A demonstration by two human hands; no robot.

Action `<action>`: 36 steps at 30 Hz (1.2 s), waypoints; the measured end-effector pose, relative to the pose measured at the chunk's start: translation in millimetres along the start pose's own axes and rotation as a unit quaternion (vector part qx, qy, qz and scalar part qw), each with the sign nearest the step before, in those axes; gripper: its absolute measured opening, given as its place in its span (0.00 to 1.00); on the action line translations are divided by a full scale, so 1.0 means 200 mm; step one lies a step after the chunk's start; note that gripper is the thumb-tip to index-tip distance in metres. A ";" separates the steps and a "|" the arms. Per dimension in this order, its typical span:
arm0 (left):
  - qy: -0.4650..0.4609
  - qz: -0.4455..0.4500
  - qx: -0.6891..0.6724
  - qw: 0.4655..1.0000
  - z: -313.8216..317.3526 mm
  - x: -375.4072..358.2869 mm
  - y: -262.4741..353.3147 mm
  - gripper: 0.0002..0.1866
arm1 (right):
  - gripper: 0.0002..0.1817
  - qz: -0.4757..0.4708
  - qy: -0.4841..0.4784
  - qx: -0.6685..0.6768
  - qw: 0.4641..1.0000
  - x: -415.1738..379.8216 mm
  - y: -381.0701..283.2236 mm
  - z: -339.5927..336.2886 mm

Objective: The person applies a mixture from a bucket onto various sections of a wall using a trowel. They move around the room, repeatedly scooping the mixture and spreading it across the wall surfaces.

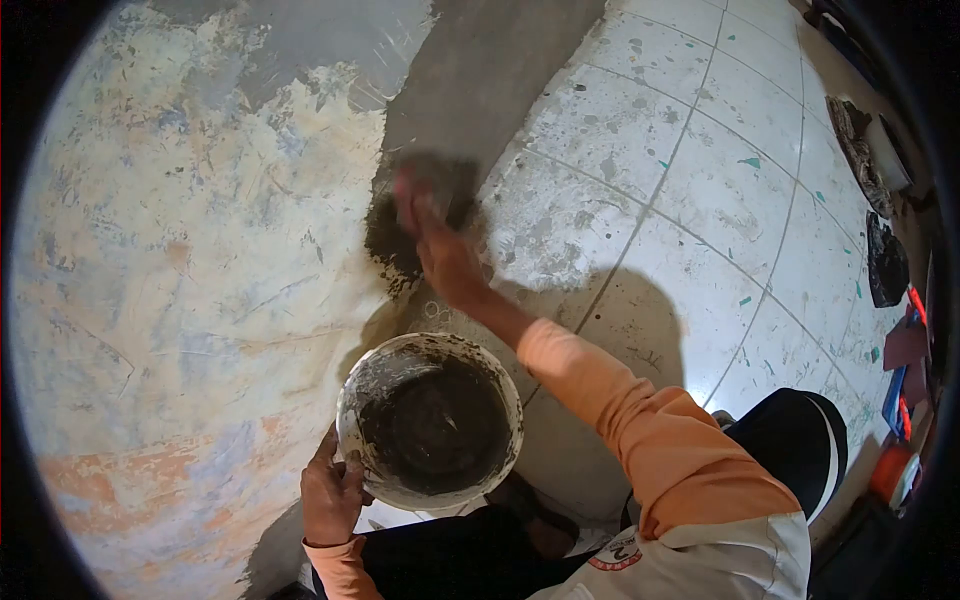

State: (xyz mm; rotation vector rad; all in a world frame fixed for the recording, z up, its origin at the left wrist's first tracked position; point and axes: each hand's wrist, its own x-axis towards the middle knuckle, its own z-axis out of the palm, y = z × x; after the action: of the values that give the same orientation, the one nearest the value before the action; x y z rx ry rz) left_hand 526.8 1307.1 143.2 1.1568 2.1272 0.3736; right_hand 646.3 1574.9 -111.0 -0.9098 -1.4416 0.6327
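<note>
A white bucket (514,440) with dark, wet grey mortar (435,425) in it stands below the middle of the view, its inner wall smeared with the same stuff. My left hand (333,490) grips the bucket's left side near the rim. Above the bucket, my right hand (432,230) is at the strip of grey mortar (470,90) along the foot of the wall, closed around something reddish (405,190). Motion blur hides what kind of thing that is. Darker, rough mortar (392,240) lies at the strip's near end, beside this hand.
A patchy, peeling wall (190,280) fills the left. White floor tiles (740,200), spattered with mortar and green flecks, spread to the right. Along the right edge lie a black bag (886,262) and a red-orange roll (893,472). My bent knee (790,445) is at lower right.
</note>
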 end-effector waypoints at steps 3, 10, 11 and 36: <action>-0.007 0.004 -0.019 1.000 0.00 0.02 0.02 0.26 | 0.37 -0.044 -0.103 -0.009 0.994 -0.25 0.06 -0.17; 0.007 -0.033 -0.058 0.998 -0.05 -0.02 -0.02 0.28 | 0.38 0.041 0.012 -0.013 0.999 0.11 0.16 -0.45; 0.008 -0.034 -0.059 0.998 -0.05 -0.02 -0.03 0.28 | 0.42 0.004 0.054 -0.094 0.994 0.21 0.19 -0.43; 0.017 -0.030 0.012 0.999 -0.07 0.05 -0.03 0.27 | 0.35 -0.017 -0.005 0.026 0.999 -0.27 -0.08 -0.04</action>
State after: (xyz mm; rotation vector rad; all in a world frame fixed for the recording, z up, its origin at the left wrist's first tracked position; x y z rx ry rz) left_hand 509.7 1312.3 145.6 1.1033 2.1961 0.3442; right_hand 648.5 1520.9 -126.8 -0.8406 -1.4397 0.6470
